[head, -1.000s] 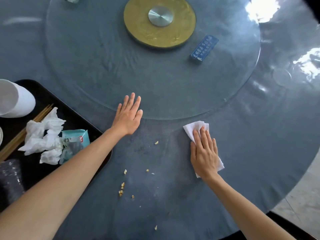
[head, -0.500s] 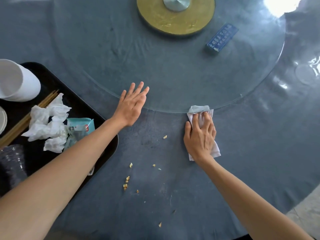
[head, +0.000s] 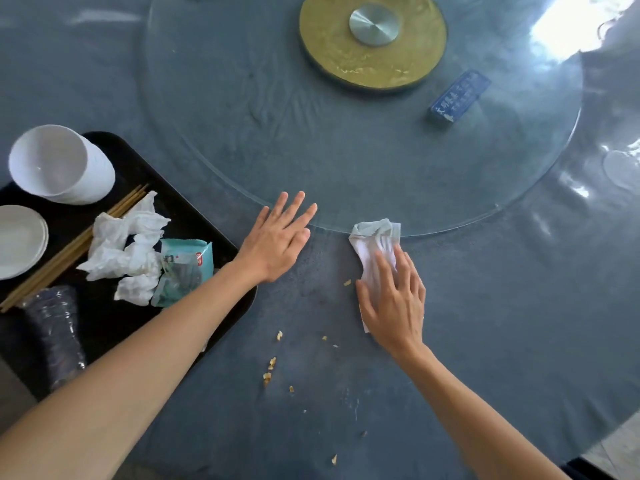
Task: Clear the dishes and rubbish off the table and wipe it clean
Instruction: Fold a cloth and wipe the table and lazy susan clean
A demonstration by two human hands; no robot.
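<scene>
Table [head: 485, 323] under dark blue-grey cloth, with glass turntable [head: 242, 98] across its middle. White napkin [head: 375, 244] crumpled at the glass rim, pressed flat onto the cloth by right hand [head: 394, 303], fingers straight and spread, nothing pinched. Left hand [head: 277, 240] flat on the cloth just beside the rim, fingers straight, holding nothing. Crumbs [head: 272, 365] scattered on the cloth between the forearms. Black tray [head: 138, 161] at left, bearing white bowls [head: 62, 164], chopsticks [head: 69, 247], crumpled tissues [head: 124, 244], teal wrapper [head: 187, 261]. Blue box [head: 459, 97] on the glass near gold hub [head: 372, 39].
</scene>
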